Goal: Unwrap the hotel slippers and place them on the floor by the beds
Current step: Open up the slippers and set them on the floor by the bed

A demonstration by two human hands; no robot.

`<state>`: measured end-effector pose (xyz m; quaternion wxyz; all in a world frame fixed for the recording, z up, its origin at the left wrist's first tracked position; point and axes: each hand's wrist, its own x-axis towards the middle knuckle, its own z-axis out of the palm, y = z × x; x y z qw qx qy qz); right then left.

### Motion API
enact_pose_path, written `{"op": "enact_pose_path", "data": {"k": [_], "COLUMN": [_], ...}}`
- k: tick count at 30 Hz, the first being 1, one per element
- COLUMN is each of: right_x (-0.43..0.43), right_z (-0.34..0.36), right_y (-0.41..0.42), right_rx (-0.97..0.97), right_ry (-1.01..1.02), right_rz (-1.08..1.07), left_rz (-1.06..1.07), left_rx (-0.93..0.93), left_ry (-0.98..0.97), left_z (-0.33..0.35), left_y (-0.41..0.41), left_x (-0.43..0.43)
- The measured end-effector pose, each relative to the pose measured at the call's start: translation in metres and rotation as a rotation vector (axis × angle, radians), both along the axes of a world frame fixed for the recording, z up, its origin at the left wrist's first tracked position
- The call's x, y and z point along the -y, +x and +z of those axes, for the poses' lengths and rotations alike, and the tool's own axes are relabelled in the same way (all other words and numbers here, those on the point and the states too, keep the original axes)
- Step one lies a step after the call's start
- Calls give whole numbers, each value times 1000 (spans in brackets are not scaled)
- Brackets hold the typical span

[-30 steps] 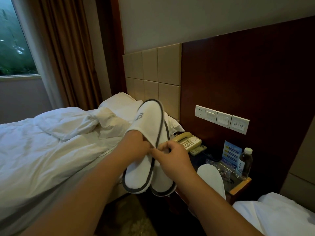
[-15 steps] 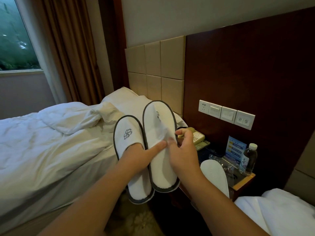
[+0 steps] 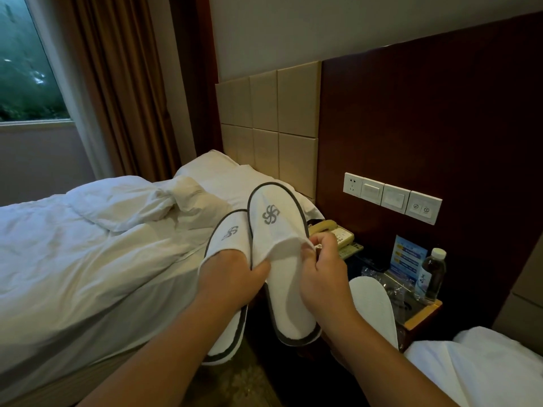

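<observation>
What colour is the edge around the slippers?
Dark grey trim on the white slippers, seen in the head view.

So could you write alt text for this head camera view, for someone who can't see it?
Two bare hands hold up a pair of white slippers between two beds: left hand tucked inside one, right hand pinching the other's opening. Beyond, a nightstand holds a phone and water bottle.

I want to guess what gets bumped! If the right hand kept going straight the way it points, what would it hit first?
Probably the beige telephone on the nightstand, just beyond the right hand pinching the slipper. Depth is hard to judge.
</observation>
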<state>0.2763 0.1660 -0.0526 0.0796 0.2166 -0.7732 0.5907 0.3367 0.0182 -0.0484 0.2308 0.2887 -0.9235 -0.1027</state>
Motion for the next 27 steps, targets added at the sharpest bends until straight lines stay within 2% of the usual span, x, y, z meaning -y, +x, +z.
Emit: {"op": "enact_pose_path", "data": {"k": [5,8,11,15,19,25,27], "right_x": [1,2,-1,-9,-4,-3,-2], "right_z": [-6,-5,0,9,9,8,11], "right_y": [-5,-12,-21,-29,-21,-28,-28], "right_rx": [-14,-135,-230,-257,-304,34,84], "right_ry": [113,282,357,344,307,42,47], "right_rz": [-22,-64,-142,-176,-128,-123,-110], "left_rz": [-125,-151,-185,-153,-86,-81,-65], "left_rx": [-75,-166,-110,-6,-97,-93,-95], "left_ry": [-10,131,-22,-39,95,135,137], "left_z": [-12,-6,-7,-5,4,2,-3], "left_y": [-1,2,3,2,1,-2,-1], "left_x": [4,-2,-10,-14,-12,-3,-3]}}
